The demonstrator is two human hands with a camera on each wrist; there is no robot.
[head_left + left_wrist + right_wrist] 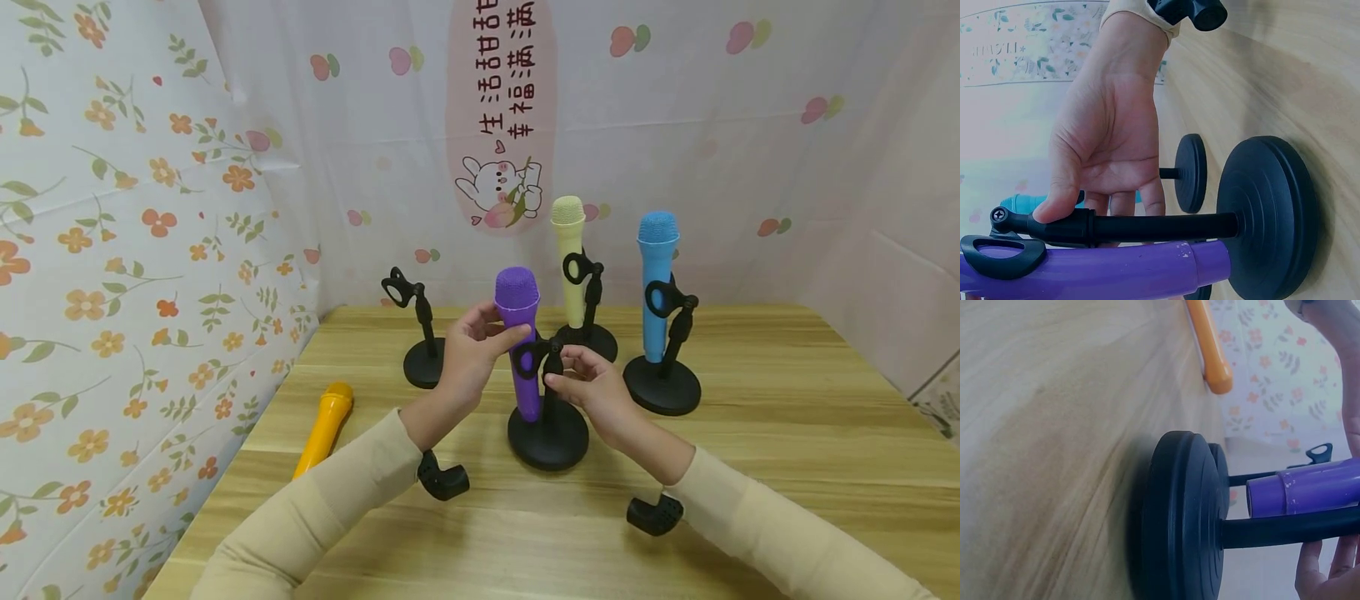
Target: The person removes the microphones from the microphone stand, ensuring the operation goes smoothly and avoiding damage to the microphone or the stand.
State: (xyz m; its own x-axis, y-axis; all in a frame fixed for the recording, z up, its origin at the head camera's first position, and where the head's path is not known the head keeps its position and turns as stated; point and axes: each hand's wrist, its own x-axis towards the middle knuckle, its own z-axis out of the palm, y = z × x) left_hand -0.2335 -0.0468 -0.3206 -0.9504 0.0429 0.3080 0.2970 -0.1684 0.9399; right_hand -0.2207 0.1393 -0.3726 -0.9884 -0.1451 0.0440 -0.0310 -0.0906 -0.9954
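A purple microphone [517,312] stands upright in the clip of a black stand [548,442]. My left hand [480,346] holds its upper body below the mesh head, thumb across the front. The right hand [596,387] grips the stand's post just under the clip; in the left wrist view, the thumb of that right hand [1110,137] lies along the post. The purple microphone [1129,269] runs through the clip ring beside the post, its lower end close to the round base [1266,219].
Behind stand a yellow microphone [567,217] and a blue microphone [657,250], each in a black stand. A stand with a bare clip [401,287] is at the back left. An orange microphone [324,425] lies on the wooden table [525,542] at left, partly behind the left sleeve.
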